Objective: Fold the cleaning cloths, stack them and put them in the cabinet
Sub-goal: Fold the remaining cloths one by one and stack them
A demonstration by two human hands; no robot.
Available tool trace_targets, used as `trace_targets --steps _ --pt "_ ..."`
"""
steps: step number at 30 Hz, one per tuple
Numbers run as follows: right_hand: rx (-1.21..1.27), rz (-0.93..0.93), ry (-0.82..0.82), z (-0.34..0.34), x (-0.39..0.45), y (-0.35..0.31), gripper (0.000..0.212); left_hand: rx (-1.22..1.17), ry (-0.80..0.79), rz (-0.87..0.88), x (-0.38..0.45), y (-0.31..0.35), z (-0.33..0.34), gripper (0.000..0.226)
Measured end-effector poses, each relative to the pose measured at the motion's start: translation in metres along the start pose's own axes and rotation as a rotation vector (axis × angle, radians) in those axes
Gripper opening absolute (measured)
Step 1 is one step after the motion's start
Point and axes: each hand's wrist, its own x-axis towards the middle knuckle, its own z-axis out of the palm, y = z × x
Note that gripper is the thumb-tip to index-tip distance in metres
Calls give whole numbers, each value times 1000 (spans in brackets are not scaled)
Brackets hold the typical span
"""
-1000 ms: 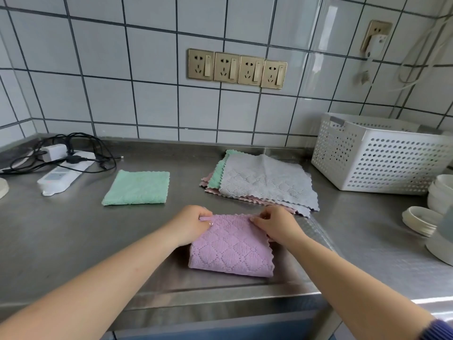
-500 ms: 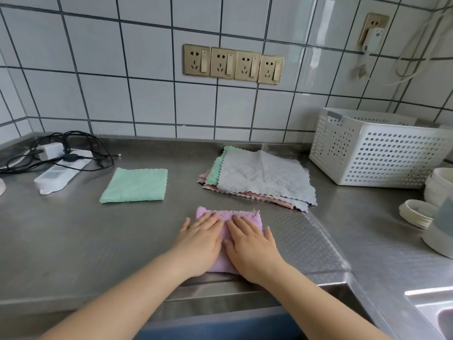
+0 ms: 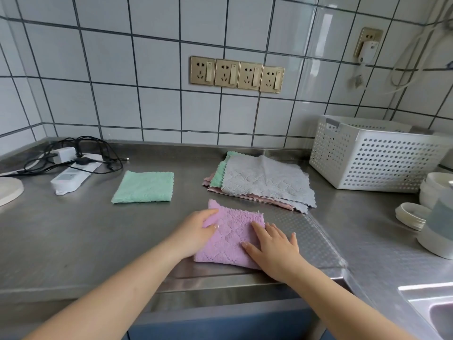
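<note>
Head view, only one I've got. Purple cloth (image 3: 232, 238) lies folded on the steel surface (image 3: 73, 229), near the front edge, right in front of me. My right hand (image 3: 272, 246) lies flat on its right half, fingers (image 3: 257, 229) straight and spread, gripping nothing, just pressing; my guess is to keep the fold from springing open. My left hand (image 3: 198, 229) sits at the cloth's left edge, fingers curled round the far-left corner, thumb on top, so it's pinching that edge. Looks like a grip for either squaring the corner or lifting the cloth off; can't tell which.

Green folded cloth (image 3: 144, 186) is further back and to the left, well apart from both hands. I read it as the start of the stack, so the purple one probably goes on top of it.

Unfolded pile (image 3: 259, 184), grey on top with green and pink edges showing below, sits just behind and right of the purple cloth, not touching it. Several still to fold, so the task is early.

White basket (image 3: 372, 158) stands at the far right; power strip (image 3: 71, 176) and cables at the far left. Cabinet isn't clearly in view.
</note>
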Motion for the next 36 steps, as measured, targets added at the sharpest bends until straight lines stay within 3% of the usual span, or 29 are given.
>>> trace_targets --steps 4,8,13,16,23,30,36 --pt "45 10 29 -1 1 0 63 -421 18 -62 0 4 -7 50" --pt "102 -20 32 -4 2 -4 60 -354 -104 -57 -4 -4 -8 46" --pt "556 -109 168 -17 23 -25 71 -511 85 43 7 -5 -35 49" --pt "835 -146 146 -23 40 -41 66 -585 129 19 13 -10 -53 48" --pt "908 -178 64 -42 119 -109 37 -354 182 -73 53 -49 -127 51" --pt "799 -189 -17 -37 191 -172 52 -56 270 -113 101 -92 -186 53" --pt "626 -191 -99 -14 214 -188 53 157 229 -242 119 -129 -194 51"
